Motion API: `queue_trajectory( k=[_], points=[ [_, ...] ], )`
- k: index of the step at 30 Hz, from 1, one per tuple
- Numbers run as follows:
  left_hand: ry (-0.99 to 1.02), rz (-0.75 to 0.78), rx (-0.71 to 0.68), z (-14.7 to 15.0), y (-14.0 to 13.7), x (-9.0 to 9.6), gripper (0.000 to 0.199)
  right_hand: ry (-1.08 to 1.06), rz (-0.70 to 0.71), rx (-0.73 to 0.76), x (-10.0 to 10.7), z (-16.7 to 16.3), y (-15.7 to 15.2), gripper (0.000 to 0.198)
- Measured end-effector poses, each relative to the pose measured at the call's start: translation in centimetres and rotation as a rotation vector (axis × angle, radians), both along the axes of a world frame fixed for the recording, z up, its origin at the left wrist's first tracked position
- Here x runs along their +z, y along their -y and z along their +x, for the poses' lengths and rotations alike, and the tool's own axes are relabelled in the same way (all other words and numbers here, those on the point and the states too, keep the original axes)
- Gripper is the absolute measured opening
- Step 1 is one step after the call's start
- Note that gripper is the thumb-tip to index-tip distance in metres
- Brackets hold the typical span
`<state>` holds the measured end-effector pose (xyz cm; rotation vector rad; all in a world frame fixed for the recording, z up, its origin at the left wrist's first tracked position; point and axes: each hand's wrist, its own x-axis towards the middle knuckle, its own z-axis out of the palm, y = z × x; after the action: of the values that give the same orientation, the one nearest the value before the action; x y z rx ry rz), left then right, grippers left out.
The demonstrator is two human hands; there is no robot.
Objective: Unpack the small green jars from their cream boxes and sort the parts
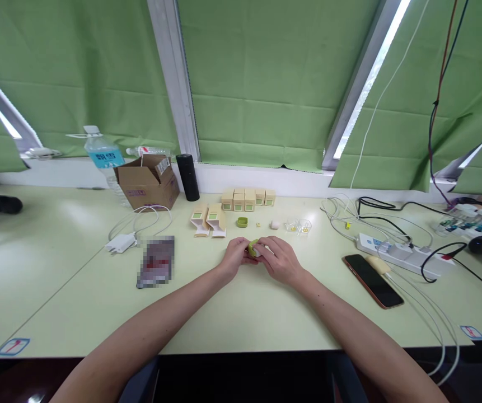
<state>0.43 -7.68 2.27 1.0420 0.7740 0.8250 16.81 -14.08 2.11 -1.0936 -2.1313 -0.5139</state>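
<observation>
A small rounded green and white object (253, 248) is pinched between both hands over the middle of the table. My left hand (235, 255) closes on its left side, and my right hand (280, 259) grips it from the right with bent fingers. The fingers cover much of it, so its exact kind does not show. Just beyond the hands lie a small open green box (242, 222), a tiny yellow piece (258, 225) and a small whitish rounded piece (274, 225). Clear plastic trays (298, 226) with yellow bits sit to their right.
Several small cartons (244, 201) line the back, with opened cartons (216, 220) nearer. At left are a cardboard box (150, 184), black flask (188, 178), white charger (121, 243) and blurred-out packet (157, 262). A phone (374, 281), power strip (396, 253) and cables occupy the right.
</observation>
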Motion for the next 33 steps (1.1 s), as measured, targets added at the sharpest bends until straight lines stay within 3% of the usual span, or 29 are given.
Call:
queue_trajectory(
  k=[5, 9, 13, 17, 23, 29, 33],
  points=[
    [-0.04, 0.031, -0.018, 0.0, 0.1, 0.1, 0.017, -0.043, 0.042, 0.051, 0.1, 0.4, -0.1, 0.032],
    [-0.03, 0.336, 0.063, 0.0, 0.5, 0.0, 0.03, -0.071, 0.004, 0.014, -0.1, 0.5, -0.1, 0.03],
    [-0.097, 0.558, -0.005, -0.3, 1.1, 0.1, 0.037, -0.102, -0.033, -0.006, -0.3, 0.7, -0.2, 0.032],
    [-0.177, 0.575, -0.067, -0.4, 1.1, -0.1, 0.04, -0.118, -0.064, 0.006, -0.6, 0.9, -0.4, 0.036],
    [-0.208, 0.563, -0.02, -0.2, 0.9, -0.6, 0.032, -0.143, -0.13, 0.004, -1.2, 1.1, -0.6, 0.045],
    [-0.379, 0.688, 0.0, -0.3, 0.9, -0.2, 0.023, -0.17, -0.154, -0.01, -1.2, 0.9, -0.6, 0.037],
    [-0.382, 0.704, 0.03, -0.3, 0.7, 0.1, 0.018, -0.204, -0.173, -0.002, -0.8, 0.5, -0.8, 0.031]
  ],
)
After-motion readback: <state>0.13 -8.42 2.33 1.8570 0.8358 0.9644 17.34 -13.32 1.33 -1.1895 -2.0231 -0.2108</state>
